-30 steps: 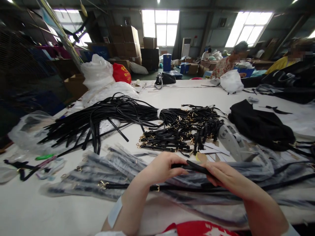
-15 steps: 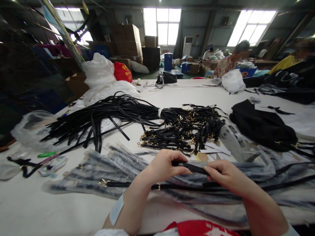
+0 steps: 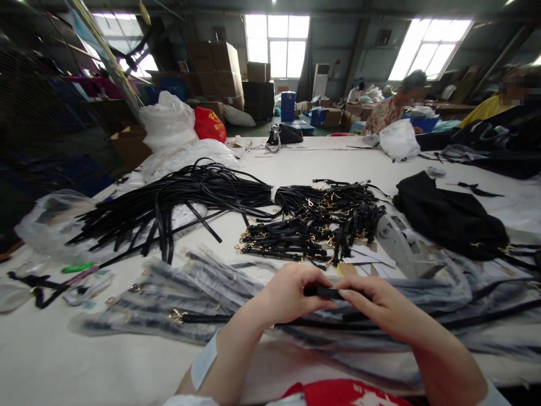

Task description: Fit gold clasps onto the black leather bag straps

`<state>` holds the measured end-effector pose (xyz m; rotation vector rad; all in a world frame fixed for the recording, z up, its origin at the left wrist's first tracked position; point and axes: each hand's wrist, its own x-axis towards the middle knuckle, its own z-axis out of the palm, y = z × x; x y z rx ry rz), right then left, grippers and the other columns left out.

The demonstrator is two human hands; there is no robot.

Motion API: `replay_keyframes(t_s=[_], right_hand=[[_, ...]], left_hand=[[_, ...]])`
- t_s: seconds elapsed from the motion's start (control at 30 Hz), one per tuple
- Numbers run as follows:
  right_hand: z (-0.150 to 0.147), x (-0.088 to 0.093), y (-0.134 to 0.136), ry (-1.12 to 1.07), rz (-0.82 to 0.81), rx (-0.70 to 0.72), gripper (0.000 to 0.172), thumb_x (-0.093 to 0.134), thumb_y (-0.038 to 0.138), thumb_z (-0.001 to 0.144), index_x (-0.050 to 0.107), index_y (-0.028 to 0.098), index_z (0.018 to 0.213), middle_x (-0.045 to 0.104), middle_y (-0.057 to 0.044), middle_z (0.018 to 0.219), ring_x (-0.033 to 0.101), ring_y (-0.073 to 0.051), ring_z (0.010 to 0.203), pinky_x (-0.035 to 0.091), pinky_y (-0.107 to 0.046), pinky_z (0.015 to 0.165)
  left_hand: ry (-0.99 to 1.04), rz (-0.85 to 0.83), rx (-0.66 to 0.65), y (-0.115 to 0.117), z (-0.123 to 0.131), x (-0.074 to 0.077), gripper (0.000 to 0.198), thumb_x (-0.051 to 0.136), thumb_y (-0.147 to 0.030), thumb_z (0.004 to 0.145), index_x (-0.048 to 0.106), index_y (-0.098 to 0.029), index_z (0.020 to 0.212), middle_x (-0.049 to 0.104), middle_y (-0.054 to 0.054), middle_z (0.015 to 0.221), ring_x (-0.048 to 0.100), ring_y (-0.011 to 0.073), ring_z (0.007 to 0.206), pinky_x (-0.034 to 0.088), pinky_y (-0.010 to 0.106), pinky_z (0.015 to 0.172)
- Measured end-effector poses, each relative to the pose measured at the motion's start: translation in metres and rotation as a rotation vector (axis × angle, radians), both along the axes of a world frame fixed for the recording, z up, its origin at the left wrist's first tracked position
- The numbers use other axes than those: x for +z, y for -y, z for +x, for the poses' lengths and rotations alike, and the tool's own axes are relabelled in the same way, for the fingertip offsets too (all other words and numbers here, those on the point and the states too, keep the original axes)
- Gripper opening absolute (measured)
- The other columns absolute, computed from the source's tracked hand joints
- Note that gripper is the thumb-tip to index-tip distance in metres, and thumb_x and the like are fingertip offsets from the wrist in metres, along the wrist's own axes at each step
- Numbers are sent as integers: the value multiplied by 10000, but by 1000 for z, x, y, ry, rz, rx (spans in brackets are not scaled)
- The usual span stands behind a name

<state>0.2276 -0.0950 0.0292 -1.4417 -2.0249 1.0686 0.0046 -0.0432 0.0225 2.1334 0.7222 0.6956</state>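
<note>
My left hand (image 3: 287,296) and my right hand (image 3: 372,307) meet low in the middle of the view, both pinched on one black strap (image 3: 323,292). Only a short piece of that strap shows between the fingertips. A longer run of it lies under my hands with a gold clasp (image 3: 176,316) at its left end. Just beyond my hands lies a heap of black straps with gold clasps (image 3: 313,225). Plastic sleeves holding straps (image 3: 177,293) are spread on the white table (image 3: 51,355) to the left.
A long bundle of black straps (image 3: 177,197) fans leftward. A black bag (image 3: 448,217) and a grey tool (image 3: 397,242) sit to the right, white plastic bags (image 3: 169,127) at the back left. Other people sit at the table's far right.
My two hands have drawn closer together, so less of the black strap shows between them. The view has shifted only slightly.
</note>
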Motion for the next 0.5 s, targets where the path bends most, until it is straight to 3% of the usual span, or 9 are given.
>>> replay_keyframes(t_s=[0.1,0.23,0.4,0.5], right_hand=[[3,-2,-2,-4,24,-102,393,536,493,926,732,172,811,680,-40,754,588,-187,727,431,-275,670],[6,-4,-5,24,68,-174,426,568,477,887,624,164,603,538,8,568,468,-131,577,344,-248,549],[-3,-1,-5,64,138,-242,271,611,267,780,564,161,535,494,30,524,423,-107,542,314,-230,524],[-8,0,-5,12,99,-204,248,594,211,763,552,153,525,443,47,496,395,-85,515,289,-210,494]], left_hand=[[27,-28,50,0,-3,1,224,788,-331,759,749,-181,920,753,23,811,644,134,690,444,210,627],[61,-33,102,-1,-3,0,226,798,-345,754,749,-177,898,755,26,810,648,130,696,441,204,628],[-75,0,116,4,9,-1,183,806,-355,735,758,-199,819,746,12,732,635,146,644,414,222,585],[-77,6,125,5,13,-7,96,801,-278,719,754,-234,790,748,-16,706,648,151,626,445,216,588]])
